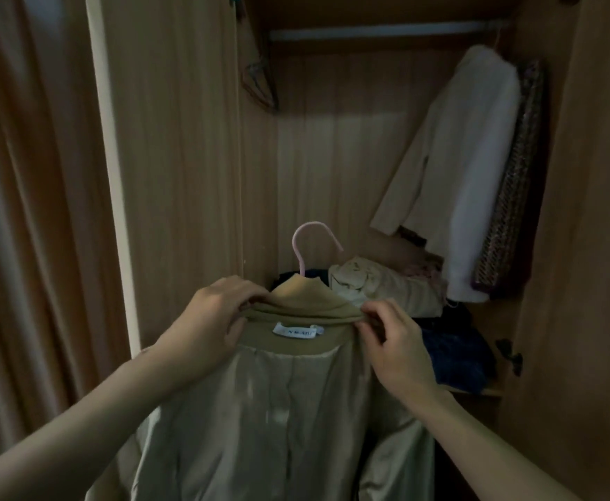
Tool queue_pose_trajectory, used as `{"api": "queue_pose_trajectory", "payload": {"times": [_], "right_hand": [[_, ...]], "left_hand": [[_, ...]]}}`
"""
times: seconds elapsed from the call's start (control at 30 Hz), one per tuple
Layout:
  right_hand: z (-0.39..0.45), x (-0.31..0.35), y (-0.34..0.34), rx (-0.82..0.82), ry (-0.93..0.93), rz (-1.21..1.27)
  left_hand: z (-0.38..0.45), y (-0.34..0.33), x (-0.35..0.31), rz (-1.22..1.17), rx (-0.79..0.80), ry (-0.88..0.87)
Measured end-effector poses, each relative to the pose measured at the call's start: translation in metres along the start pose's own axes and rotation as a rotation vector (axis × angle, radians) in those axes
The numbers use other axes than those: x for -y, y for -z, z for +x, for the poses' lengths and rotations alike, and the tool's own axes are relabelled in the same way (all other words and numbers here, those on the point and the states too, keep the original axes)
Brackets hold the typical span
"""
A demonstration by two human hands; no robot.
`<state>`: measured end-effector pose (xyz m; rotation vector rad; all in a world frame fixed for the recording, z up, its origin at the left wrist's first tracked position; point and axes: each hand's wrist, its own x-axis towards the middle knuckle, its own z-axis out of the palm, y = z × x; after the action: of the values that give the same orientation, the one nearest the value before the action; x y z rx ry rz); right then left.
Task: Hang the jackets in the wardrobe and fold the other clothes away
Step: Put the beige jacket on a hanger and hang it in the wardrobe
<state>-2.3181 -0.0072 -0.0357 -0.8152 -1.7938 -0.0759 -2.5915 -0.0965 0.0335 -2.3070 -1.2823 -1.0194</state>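
Observation:
A tan jacket (278, 410) with a pale shiny lining and a white neck label hangs in front of me on a pink hanger (312, 244), whose hook sticks up above the collar. My left hand (216, 320) grips the collar on its left side. My right hand (394, 341) pinches the collar's right end. The open wardrobe (332, 157) is just behind, with its metal rail (379, 30) high above the hook.
A white coat (470, 168) and a dark patterned garment (517, 182) hang at the rail's right end. Empty hangers (260, 81) dangle at its left. Cream clothes (383, 283) and blue clothes (455, 352) are piled on the wardrobe floor. A curtain (25, 211) hangs on the left.

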Motion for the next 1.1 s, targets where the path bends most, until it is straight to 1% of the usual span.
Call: {"api": "queue_pose_trajectory", "payload": {"times": [0.13,0.17,0.27,0.33,0.43,0.57,0.7,0.8,0.93,1.1], "right_hand": [[0.018,-0.001,0.008,-0.101,0.019,0.042],[0.024,-0.005,0.009,-0.119,0.019,0.052],[0.040,-0.018,0.007,-0.140,0.000,0.114],[0.050,-0.029,0.005,-0.162,0.000,0.159],[0.068,-0.053,-0.002,-0.210,0.079,0.146],[0.100,-0.092,-0.007,-0.240,0.159,0.139],[0.143,-0.135,-0.016,-0.288,0.197,0.175],[0.172,-0.157,-0.022,-0.292,0.237,0.194],[0.208,-0.172,-0.031,-0.314,0.283,0.178],[0.271,-0.177,-0.046,-0.381,0.311,0.118]], "left_hand": [[0.000,-0.012,0.002,0.083,-0.213,0.098],[0.001,-0.016,0.000,0.123,-0.259,0.101],[0.010,-0.025,0.000,0.284,-0.353,0.005],[0.020,-0.033,0.002,0.347,-0.332,-0.039],[0.042,-0.047,0.007,0.404,-0.317,-0.034],[0.087,-0.071,0.011,0.455,-0.392,0.004],[0.128,-0.094,0.015,0.467,-0.462,-0.007],[0.143,-0.106,0.020,0.519,-0.475,0.001],[0.167,-0.108,0.034,0.581,-0.499,0.031],[0.214,-0.091,0.058,0.640,-0.547,-0.001]]}}
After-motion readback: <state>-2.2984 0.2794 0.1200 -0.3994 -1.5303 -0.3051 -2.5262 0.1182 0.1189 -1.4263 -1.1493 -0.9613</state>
